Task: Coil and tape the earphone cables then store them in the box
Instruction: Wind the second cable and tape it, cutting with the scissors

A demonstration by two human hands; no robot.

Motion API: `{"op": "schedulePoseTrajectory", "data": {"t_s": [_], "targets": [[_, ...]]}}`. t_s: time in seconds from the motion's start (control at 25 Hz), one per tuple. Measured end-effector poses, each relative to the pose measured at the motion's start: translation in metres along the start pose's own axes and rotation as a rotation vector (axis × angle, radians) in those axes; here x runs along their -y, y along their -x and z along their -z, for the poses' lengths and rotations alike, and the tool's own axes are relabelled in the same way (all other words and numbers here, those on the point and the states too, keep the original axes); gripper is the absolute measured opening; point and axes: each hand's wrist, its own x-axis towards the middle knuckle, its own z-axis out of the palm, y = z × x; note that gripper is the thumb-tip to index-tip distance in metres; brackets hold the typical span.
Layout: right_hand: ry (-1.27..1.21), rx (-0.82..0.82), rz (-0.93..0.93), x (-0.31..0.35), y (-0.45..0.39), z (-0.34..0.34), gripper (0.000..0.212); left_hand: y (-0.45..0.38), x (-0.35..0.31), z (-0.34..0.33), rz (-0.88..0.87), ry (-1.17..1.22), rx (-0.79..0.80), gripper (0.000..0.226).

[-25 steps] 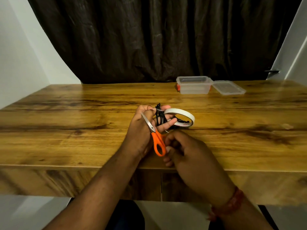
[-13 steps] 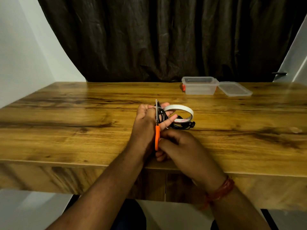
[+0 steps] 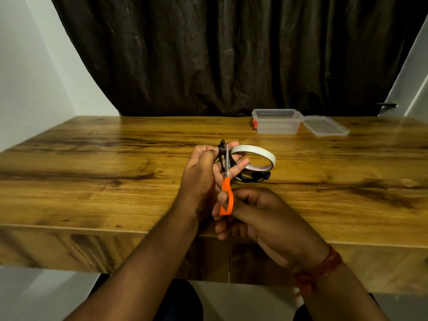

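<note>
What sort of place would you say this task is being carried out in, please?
Probably a plain indoor room set up as a simple workstation: a wooden table against a dark curtain, white walls either side, and what looks like a door handle at right.

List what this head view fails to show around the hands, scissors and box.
- Tape strip being cut: hidden where the scissors blades meet the coiled earphone cable in the left hand.
- Scissor finger loops: covered by the right hand.
- Second cable: partly hidden behind the fingers, under the tape roll.
- Box contents: walls too blurred to tell; lid lies beside it.
</note>
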Motion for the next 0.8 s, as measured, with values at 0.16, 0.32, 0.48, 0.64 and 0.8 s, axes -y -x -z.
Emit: {"op": "schedulePoseTrajectory", "data": {"t_s": [0.16,0.32,0.48,0.64,0.8], "targets": [[-0.121,0.104,-0.026,0.001,0.001,0.005,0.050,0.004,0.001,0.006,-0.054,-0.135,0.085,0.015],[-0.191,0.105,-0.019,-0.002,-0.004,0.009,0.065,0.009,-0.003,0.000,-0.025,-0.055,0.140,0.012],[-0.207,0.130,0.002,-0.004,-0.004,0.014,0.070,0.007,-0.001,0.001,-0.021,-0.078,0.162,0.014],[-0.223,0.157,0.005,-0.008,0.000,0.021,0.072,0.003,0.002,0.003,0.005,0.021,0.197,0.014],[-0.226,0.204,0.012,-0.009,0.000,0.022,0.076,-0.001,0.003,0.011,0.018,0.040,0.255,0.014]]}}
